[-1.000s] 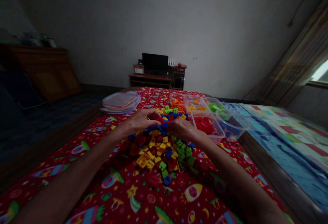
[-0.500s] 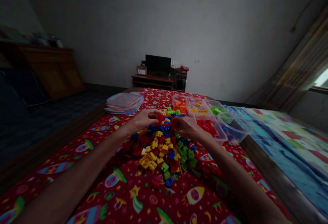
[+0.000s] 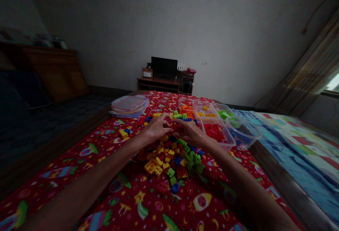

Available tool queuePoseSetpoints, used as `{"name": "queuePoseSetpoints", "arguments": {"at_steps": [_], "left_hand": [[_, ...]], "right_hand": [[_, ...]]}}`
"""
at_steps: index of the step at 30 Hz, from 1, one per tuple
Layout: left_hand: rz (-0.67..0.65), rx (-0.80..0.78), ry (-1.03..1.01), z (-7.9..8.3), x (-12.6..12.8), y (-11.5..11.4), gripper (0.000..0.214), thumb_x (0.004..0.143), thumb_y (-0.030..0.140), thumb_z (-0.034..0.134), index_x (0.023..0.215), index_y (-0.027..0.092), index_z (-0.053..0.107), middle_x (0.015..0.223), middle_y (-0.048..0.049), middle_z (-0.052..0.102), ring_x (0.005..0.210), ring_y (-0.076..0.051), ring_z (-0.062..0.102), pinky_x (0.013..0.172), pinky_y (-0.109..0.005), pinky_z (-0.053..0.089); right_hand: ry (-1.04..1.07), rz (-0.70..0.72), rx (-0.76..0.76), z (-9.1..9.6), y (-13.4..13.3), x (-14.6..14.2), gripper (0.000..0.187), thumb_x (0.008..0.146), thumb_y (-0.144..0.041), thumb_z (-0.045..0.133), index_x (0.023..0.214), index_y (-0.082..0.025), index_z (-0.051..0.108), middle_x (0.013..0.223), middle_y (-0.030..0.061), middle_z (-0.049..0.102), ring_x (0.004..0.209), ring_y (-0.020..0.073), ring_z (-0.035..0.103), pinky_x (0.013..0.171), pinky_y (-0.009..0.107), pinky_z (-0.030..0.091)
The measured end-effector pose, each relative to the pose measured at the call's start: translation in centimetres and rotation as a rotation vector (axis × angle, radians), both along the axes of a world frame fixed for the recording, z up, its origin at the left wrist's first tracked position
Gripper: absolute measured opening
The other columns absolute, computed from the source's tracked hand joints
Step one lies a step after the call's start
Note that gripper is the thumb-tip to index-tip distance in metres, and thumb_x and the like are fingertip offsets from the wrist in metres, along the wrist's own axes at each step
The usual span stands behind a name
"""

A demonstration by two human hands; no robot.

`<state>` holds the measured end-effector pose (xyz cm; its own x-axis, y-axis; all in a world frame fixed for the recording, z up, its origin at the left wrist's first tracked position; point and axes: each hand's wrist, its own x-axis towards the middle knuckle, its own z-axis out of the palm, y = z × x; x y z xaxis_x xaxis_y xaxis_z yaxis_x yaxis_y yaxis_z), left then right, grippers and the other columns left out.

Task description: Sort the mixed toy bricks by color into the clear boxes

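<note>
Crowding together over the brick pile [image 3: 172, 160], left hand [image 3: 156, 129] and right hand [image 3: 191, 133] leave their grip unclear.

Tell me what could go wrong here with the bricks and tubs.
The round tub sits at the edge of the table; a nudge from the right hand might tip it off. Red bricks in the pile may get missed on the red cloth in this dim light.

Red printed cloth [image 3: 159, 206] bears brick pile [image 3: 172, 157], clear tubs [image 3: 228, 138], lid stack [image 3: 129, 104].
</note>
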<state>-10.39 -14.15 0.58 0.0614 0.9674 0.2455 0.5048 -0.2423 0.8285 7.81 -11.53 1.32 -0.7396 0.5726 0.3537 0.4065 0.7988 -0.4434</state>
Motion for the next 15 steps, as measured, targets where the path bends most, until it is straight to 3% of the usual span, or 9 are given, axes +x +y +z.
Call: {"name": "queuePoseSetpoints", "arguments": {"at_steps": [4, 8, 12, 15], "left_hand": [[-0.055, -0.079, -0.137, -0.2, -0.1, 0.3, 0.044, 0.06, 0.022, 0.069, 0.099, 0.019, 0.048, 0.064, 0.0037, 0.068, 0.061, -0.018, 0.067, 0.059, -0.029, 0.053], [-0.115, -0.055, -0.157, -0.2, -0.5, 0.7, 0.032, 0.066, 0.034, 0.066, 0.092, 0.018, 0.056, 0.073, -0.0011, 0.069, 0.07, -0.021, 0.068, 0.065, -0.033, 0.055], [-0.006, 0.167, 0.121, -0.1, -1.3, 1.0, 0.021, 0.076, 0.037, 0.056, 0.084, 0.019, 0.064, 0.086, -0.0043, 0.071, 0.082, -0.022, 0.067, 0.078, -0.036, 0.054], [0.06, 0.322, 0.385, -0.7, -1.9, 1.3, 0.022, 0.079, 0.033, 0.053, 0.09, 0.02, 0.068, 0.1, -0.0057, 0.071, 0.099, -0.023, 0.064, 0.093, -0.037, 0.048]], "right_hand": [[-0.008, -0.012, 0.005, 0.0, 0.1, 0.3, 0.028, 0.079, -0.016, 0.06, 0.107, -0.015, 0.055, 0.066, -0.0028, 0.056, 0.058, 0.0088, 0.047, 0.055, 0.02, 0.03], [-0.042, -0.023, 0.024, 0.4, 0.1, 0.8, 0.015, 0.085, -0.023, 0.058, 0.097, -0.015, 0.055, 0.061, -0.005, 0.049, 0.055, 0.0082, 0.039, 0.055, 0.022, 0.027], [-0.09, -0.062, 0.074, 0.6, 0.1, 1.0, 0.018, 0.088, -0.03, 0.057, 0.095, -0.014, 0.056, 0.06, -0.0051, 0.045, 0.054, 0.0078, 0.036, 0.055, 0.023, 0.024], [-0.097, -0.096, 0.14, 0.5, 0.4, 1.3, 0.024, 0.091, -0.036, 0.053, 0.081, -0.014, 0.057, 0.057, -0.0053, 0.041, 0.053, 0.0073, 0.033, 0.054, 0.024, 0.022]]}}
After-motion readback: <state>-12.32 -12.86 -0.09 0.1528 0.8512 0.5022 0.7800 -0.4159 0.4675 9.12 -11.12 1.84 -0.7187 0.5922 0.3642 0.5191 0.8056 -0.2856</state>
